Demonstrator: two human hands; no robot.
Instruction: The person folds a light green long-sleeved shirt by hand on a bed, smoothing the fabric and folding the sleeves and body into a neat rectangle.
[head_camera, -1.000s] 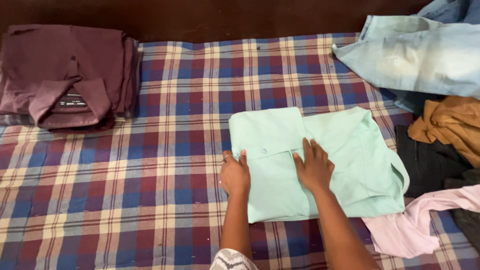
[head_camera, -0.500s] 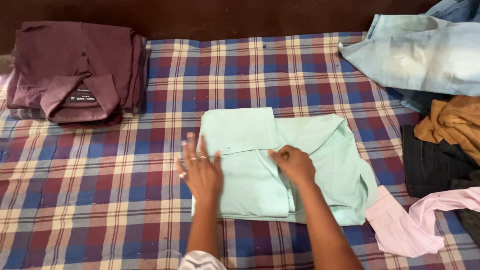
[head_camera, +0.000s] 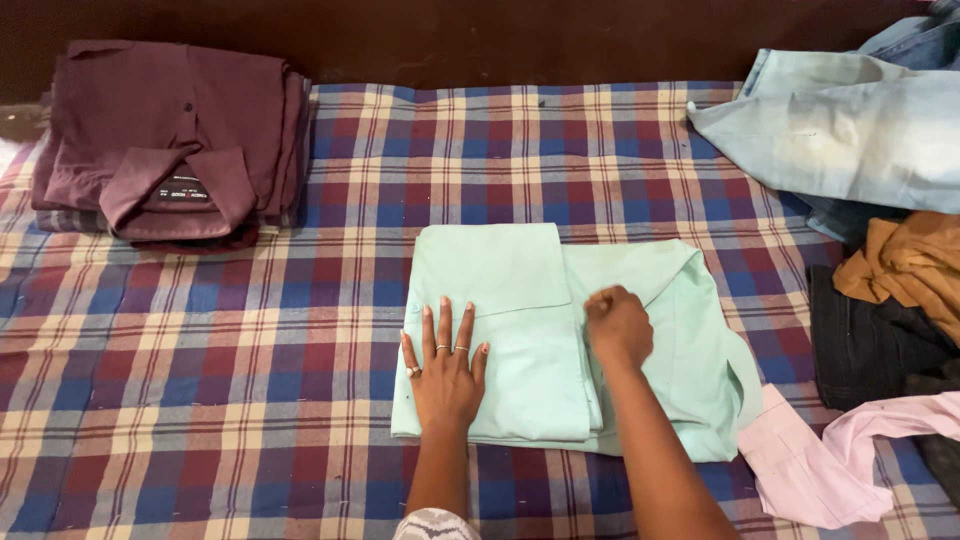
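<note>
Mint-green folded cotton shirt (head_camera: 520, 300) lies near the middle of the plaid bedsheet (head_camera: 300, 330) under both hands.
Its long axis runs left to right across the bed, with the neat folded panel on the left and a looser flap trailing to the right. The left hand (head_camera: 445, 375) lies flat, palm down, on the lower left corner, its ringed fingers (head_camera: 447, 330) slightly spread and pointing away from the person. The right hand (head_camera: 618, 325) is curled with fingers pressed together, knuckles resting on the fold edge; whether it pinches cloth, I cannot tell. A folded maroon shirt (head_camera: 170, 140) sits well apart at the far left; a heap of unfolded clothes (head_camera: 880, 240) lies at the right.
</note>
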